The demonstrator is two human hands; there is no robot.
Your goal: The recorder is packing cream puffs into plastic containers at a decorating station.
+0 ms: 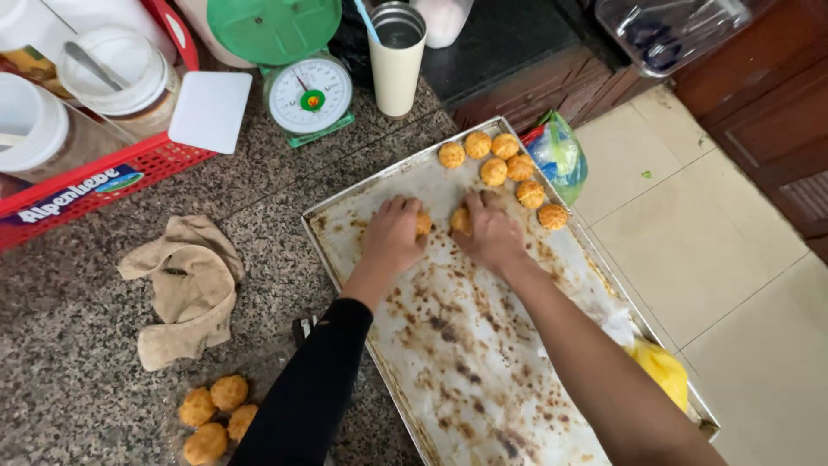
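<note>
Orange dough balls sat under both hands on the stained baking tray [517,380]: left hand [392,235] curled over one ball [423,223], right hand [490,233] curled over another [461,221]. Seven shaped balls [504,168] lay at the tray's far right corner; four more [216,414] rested near left on the granite counter [69,362].

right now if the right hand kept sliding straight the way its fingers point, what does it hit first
Probably the cluster of dough balls at the tray's far end. The right hand points up the tray toward them, already holding one ball.
</note>
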